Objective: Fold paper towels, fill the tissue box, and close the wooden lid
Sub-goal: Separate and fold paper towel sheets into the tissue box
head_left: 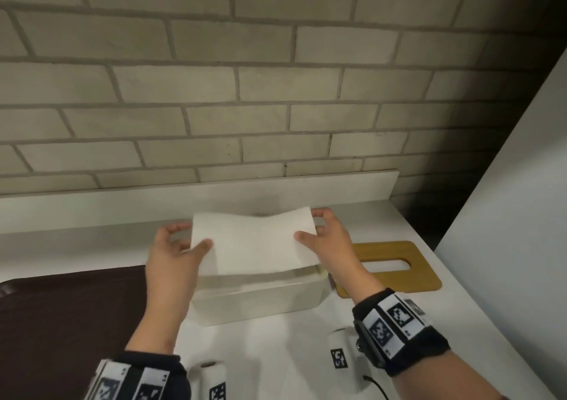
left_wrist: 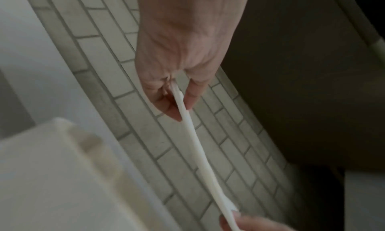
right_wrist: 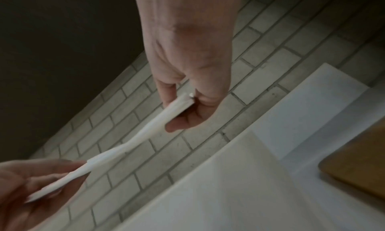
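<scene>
A folded white paper towel hangs flat just above the open cream tissue box. My left hand pinches its left end between thumb and fingers, and my right hand pinches its right end. In the left wrist view the folded paper towel shows edge-on, running from my left hand down to the right hand's fingertips. The right wrist view gives the folded paper towel held by my right hand. The wooden lid with its slot lies flat to the right of the box.
A dark brown tray lies on the white counter at the left. A brick wall and a low white ledge stand behind the box. A white panel rises at the right.
</scene>
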`<action>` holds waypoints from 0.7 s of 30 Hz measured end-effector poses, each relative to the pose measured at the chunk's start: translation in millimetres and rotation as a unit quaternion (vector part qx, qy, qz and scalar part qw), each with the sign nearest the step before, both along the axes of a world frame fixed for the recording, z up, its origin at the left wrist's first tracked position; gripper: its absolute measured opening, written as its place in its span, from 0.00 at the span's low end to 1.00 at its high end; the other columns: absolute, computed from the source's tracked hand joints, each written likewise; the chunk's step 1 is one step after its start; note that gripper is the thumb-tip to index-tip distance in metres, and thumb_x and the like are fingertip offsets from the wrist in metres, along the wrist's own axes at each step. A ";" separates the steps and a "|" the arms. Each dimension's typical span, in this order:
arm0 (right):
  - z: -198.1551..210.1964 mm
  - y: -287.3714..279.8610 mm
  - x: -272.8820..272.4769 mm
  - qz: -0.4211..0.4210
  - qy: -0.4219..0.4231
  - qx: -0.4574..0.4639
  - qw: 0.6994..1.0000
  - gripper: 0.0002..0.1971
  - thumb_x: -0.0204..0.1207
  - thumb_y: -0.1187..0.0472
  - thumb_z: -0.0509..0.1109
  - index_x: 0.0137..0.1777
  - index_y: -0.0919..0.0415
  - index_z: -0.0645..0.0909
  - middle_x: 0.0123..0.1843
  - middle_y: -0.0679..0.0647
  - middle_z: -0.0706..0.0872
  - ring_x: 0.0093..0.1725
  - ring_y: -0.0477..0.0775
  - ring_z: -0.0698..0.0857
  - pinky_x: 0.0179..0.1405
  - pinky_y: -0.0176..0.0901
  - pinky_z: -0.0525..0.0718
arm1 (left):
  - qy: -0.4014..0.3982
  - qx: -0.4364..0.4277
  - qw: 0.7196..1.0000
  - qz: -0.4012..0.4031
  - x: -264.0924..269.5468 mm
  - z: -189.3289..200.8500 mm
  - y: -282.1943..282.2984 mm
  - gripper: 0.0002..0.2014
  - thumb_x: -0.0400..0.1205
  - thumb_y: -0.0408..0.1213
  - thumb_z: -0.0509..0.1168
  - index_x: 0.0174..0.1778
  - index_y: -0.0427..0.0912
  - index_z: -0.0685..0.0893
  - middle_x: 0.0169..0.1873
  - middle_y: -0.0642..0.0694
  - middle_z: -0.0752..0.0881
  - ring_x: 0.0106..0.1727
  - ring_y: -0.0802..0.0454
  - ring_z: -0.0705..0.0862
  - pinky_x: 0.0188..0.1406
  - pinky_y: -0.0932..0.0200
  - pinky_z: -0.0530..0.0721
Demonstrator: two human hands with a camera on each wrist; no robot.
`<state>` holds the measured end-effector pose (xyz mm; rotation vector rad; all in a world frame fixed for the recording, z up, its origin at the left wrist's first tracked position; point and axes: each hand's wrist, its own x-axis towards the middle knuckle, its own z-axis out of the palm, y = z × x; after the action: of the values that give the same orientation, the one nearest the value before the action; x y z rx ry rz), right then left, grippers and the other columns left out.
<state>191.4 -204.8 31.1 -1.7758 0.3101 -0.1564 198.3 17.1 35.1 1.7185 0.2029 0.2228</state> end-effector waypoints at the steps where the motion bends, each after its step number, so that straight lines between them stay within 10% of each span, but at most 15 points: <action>1: -4.6 1.8 3.0 0.007 0.015 -0.056 0.998 0.19 0.76 0.67 0.71 0.63 0.54 0.70 0.53 0.59 0.88 0.48 0.56 0.88 0.45 0.47 0.88 | 0.013 0.072 0.997 -0.007 2.5 -6.9 -1.3 0.17 0.76 0.32 0.73 0.57 0.47 0.78 0.46 0.40 0.85 0.44 0.42 0.83 0.37 0.56 0.75; 10: -29.7 19.2 16.7 0.074 0.094 -0.393 0.912 0.28 0.78 0.69 0.62 0.76 0.57 0.59 0.51 0.59 0.83 0.43 0.56 0.84 0.33 0.41 0.80 | 0.056 0.440 0.890 -0.102 22.3 -37.9 -15.0 0.28 0.77 0.19 0.57 0.75 0.39 0.67 0.55 0.36 0.85 0.54 0.38 0.84 0.39 0.56 0.74; 13: -26.3 22.9 11.8 0.081 0.053 -0.497 0.862 0.34 0.76 0.70 0.64 0.80 0.60 0.54 0.66 0.60 0.78 0.61 0.56 0.80 0.53 0.41 0.82 | 0.012 0.519 0.847 -0.120 22.8 -37.7 -23.5 0.33 0.76 0.18 0.57 0.79 0.38 0.64 0.70 0.36 0.75 0.67 0.39 0.77 0.57 0.53 0.78; 16: -23.4 34.5 12.7 0.142 -0.043 -0.499 0.854 0.26 0.74 0.70 0.66 0.74 0.61 0.71 0.72 0.58 0.76 0.72 0.58 0.73 0.71 0.45 0.72 | -0.085 0.542 0.820 -0.163 29.7 -42.5 -35.1 0.28 0.74 0.23 0.66 0.72 0.41 0.77 0.69 0.39 0.80 0.69 0.38 0.78 0.66 0.47 0.78; 21: -34.8 48.1 21.5 0.274 0.082 -0.401 0.870 0.09 0.73 0.63 0.72 0.52 0.52 0.84 0.58 0.55 0.88 0.59 0.58 0.85 0.60 0.48 0.82 | 0.064 0.526 0.802 -0.276 32.5 -43.3 -44.6 0.18 0.77 0.39 0.68 0.64 0.55 0.82 0.60 0.51 0.86 0.63 0.48 0.82 0.58 0.55 0.81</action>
<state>212.8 -156.7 -3.6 -2.6375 -0.1939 0.3274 230.8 -27.4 -8.1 2.8129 -0.4252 -0.2912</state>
